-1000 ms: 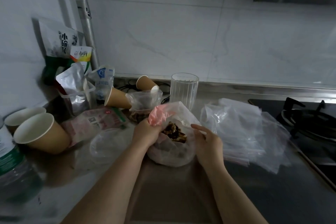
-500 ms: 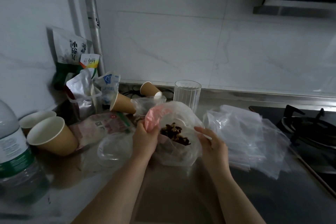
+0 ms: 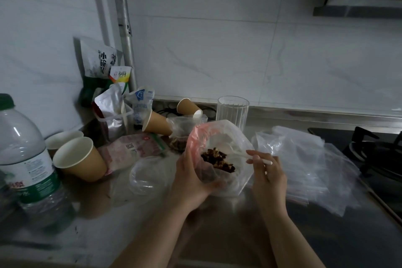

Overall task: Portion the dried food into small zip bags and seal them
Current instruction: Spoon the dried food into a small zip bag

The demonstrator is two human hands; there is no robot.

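A clear plastic bag [image 3: 230, 135] with a pink-tinted edge stands open at the middle of the steel counter, with dark brown dried food [image 3: 218, 159] inside. My left hand [image 3: 191, 178] grips the bag's left side and underside. My right hand [image 3: 266, 172] pinches a white plastic spoon [image 3: 254, 157] whose bowl end reaches into the bag. A small zip bag [image 3: 185, 128] holding some dried food stands just behind the big bag. A heap of empty clear zip bags [image 3: 304, 159] lies to the right.
Paper cups [image 3: 78, 159] stand and lie at the left by a large water bottle [image 3: 26, 159] and food packets [image 3: 102, 63]. A clear lid [image 3: 148, 176] lies by my left hand, a glass tumbler [image 3: 232, 111] stands behind the bag, and a gas hob [image 3: 378, 150] is at the right.
My right hand has taken the white spoon between its fingers at the bag's mouth. My left hand has shifted lower under the bag. The view has tilted up a little.
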